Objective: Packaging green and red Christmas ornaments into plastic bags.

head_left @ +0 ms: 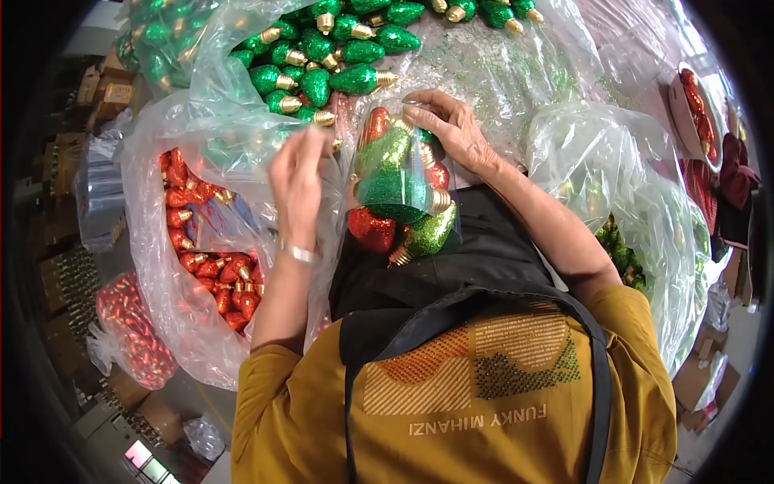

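A clear plastic container (393, 192) leans in my lap against the front of the work surface. Glitter-covered bulb ornaments fill it: red (372, 229), dark green and light green (430, 234), with gold screw-style caps. My right hand (455, 133) is at the container's upper end, thumb and fingers curled together by the rim. A gold cap lies right under the thumb. My left hand (300, 173) is raised just left of the container, apart from it; motion smears its fingers, and whether they hold anything cannot be made out.
Loose green bulbs (355, 52) lie on the glitter-strewn plastic sheet (484, 68) ahead. To the left stands an open plastic bag of red bulbs (230, 282); to the right, a bag of green ones (621, 250). A white basin (685, 113) with red ornaments is at far right.
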`<state>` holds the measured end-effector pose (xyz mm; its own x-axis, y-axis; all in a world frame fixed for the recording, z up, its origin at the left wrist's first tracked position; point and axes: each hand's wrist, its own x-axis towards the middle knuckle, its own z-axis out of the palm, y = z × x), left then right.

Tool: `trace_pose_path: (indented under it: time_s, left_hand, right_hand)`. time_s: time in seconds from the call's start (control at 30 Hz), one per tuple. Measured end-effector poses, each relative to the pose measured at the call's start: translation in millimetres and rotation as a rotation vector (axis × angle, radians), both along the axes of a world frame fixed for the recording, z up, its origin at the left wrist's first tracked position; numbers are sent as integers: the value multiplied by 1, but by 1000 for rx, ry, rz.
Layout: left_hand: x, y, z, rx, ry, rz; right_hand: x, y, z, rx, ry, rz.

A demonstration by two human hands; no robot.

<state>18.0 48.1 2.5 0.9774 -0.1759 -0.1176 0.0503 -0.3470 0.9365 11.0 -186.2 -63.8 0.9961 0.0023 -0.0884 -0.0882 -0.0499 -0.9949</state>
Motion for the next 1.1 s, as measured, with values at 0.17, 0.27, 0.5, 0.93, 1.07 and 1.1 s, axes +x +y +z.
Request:
trace_pose_path:
  time_s: [0.17,0.27,0.5,0.93,1.07,1.1]
  left_hand:
    - [59,-31,-45,-289,311,-80]
    - [63,-33,-69,-629,567,-235]
    - [73,-25,-62,-461,452,-318]
    - [58,-26,-47,-609,518,-255]
    - [55,-25,-46,-634,540,-250]
    - [52,-27,-45,-656,548,-223]
  right_hand:
    - [4,6,-4,100,-36,-4]
    - [1,5,0,119,-2,26]
    - [2,8,9,74,5,94]
    - [-3,9,20,107,25,81]
    - [-6,9,24,71,58,50]
    - [-9,11,24,88,68,30]
